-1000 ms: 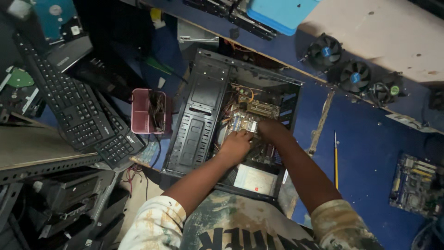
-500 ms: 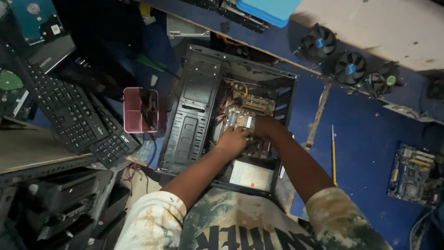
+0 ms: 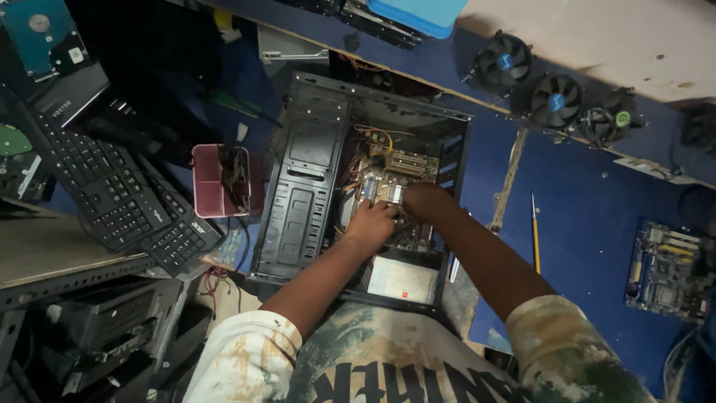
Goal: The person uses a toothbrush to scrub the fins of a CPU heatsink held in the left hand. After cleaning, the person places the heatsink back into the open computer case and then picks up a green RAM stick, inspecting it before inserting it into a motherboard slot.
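An open black computer case (image 3: 306, 179) lies flat on a blue bench, its motherboard (image 3: 406, 164) and orange wires exposed. Both my hands reach into its middle. My left hand (image 3: 371, 222) rests with curled fingers on a silvery heatsink-like part (image 3: 380, 188) on the board. My right hand (image 3: 420, 200) touches the same part from the right side. Whether either hand actually grips it is hidden by the fingers. A white-labelled power supply (image 3: 403, 280) sits in the near end of the case, between my forearms.
A black keyboard (image 3: 112, 198) and a maroon tray (image 3: 212, 183) of small parts lie left of the case. Three cooling fans (image 3: 556, 97) sit at the back right. A pencil (image 3: 535, 231) and a loose circuit board (image 3: 667, 272) lie right. A hard drive (image 3: 41, 33) is far left.
The view has shifted slightly; both hands stay inside the case at the same silvery part, with the right hand drawn a little closer to it.
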